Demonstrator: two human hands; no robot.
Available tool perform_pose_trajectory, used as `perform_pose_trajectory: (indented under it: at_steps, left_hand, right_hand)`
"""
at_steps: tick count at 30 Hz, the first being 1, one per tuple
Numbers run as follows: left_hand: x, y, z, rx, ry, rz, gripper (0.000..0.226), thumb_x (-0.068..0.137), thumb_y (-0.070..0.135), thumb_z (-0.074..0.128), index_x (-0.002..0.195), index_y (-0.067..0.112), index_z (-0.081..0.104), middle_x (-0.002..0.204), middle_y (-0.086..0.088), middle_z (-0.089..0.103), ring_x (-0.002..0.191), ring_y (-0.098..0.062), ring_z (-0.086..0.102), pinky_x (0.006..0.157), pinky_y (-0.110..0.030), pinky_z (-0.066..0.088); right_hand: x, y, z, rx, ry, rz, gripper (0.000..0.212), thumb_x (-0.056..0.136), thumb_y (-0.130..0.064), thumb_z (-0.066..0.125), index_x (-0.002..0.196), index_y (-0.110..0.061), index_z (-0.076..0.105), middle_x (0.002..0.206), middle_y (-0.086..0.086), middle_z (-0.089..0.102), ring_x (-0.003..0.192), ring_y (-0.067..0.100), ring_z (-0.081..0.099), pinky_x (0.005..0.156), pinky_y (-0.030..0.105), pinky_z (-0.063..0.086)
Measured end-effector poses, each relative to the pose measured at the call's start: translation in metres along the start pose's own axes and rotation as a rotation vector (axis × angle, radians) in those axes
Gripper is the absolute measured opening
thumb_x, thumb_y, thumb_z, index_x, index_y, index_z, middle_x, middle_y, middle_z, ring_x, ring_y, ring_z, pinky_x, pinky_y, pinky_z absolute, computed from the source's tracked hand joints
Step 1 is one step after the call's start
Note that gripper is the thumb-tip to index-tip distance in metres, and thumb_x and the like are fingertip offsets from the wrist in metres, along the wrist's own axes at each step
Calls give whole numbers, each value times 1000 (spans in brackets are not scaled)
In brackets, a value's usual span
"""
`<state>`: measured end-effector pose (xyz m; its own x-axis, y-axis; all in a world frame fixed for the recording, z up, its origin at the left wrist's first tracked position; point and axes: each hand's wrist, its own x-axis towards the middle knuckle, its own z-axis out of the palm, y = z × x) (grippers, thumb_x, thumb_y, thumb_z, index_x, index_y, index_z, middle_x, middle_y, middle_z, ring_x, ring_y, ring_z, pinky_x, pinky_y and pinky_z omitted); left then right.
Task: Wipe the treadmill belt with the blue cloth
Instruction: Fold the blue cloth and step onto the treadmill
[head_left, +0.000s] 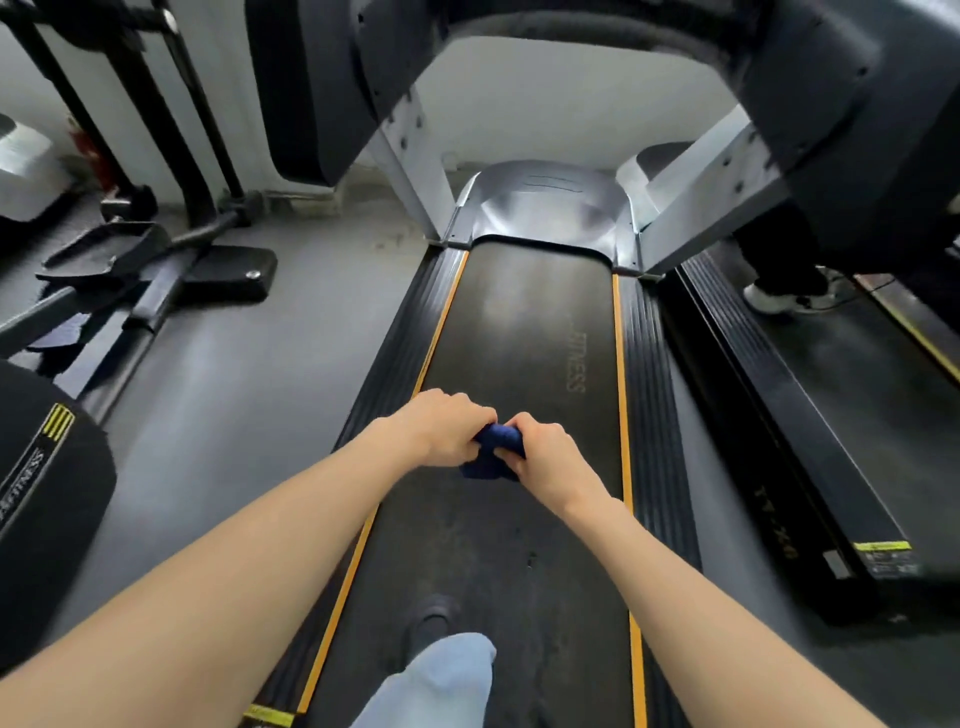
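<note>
1. Hands: left hand (441, 434) and right hand (548, 460), fingers curled and clamped on opposite ends of blue cloth (497, 441)
2. Position of blue cloth: bunched between both fists over middle of treadmill belt (519, 322), probably for folding into a wiping pad
3. Contact with belt: not discernible; wiping judged barely begun

Arms outstretched, left hand (441, 434) and right hand (548, 460) both grip the blue cloth (500, 438).
</note>
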<state>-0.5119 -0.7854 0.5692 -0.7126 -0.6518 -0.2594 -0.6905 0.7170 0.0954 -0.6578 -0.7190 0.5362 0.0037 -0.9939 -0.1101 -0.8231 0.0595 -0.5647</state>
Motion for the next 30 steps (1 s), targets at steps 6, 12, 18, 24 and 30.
perform_pose_trajectory:
  at_steps: [6,12,18,24,30]
  left_hand:
    - [125,-78,-85,-246,125,3,33,86,16,50,117,24,52,114,1,61,101,-22,56,88,-39,46]
    - [201,-114,-173,-371,43,-6,62,89,17,50,145,17,24,145,-2,37,129,-23,40,105,-43,34]
    - [251,-133,-230,-487,-35,-132,51,98,22,38,145,15,21,147,-6,33,130,-27,39,104,-50,33]
    - [335,-160,-242,-329,-271,-133,50,93,15,37,142,19,29,141,-5,43,126,-28,43,103,-48,32]
    - [483,-227,-210,-419,-31,-252,42,91,19,39,133,22,39,119,-16,59,107,-36,55,92,-43,45]
  right_hand:
    - [140,-16,-82,64,166,118,22,81,-23,67,92,-12,51,88,5,63,76,22,60,65,31,51]
    - [231,-31,-155,102,190,240,29,81,-20,67,91,-18,40,88,2,59,74,20,58,59,24,44]
    - [291,-15,-221,161,201,367,26,83,-16,63,95,-12,40,90,3,54,74,17,53,54,24,36]
    - [357,39,-260,145,70,472,27,84,-25,59,95,-13,38,89,3,53,78,22,55,62,31,43]
    - [488,129,-253,172,145,548,31,86,-26,57,101,-8,37,109,15,56,93,31,56,68,32,40]
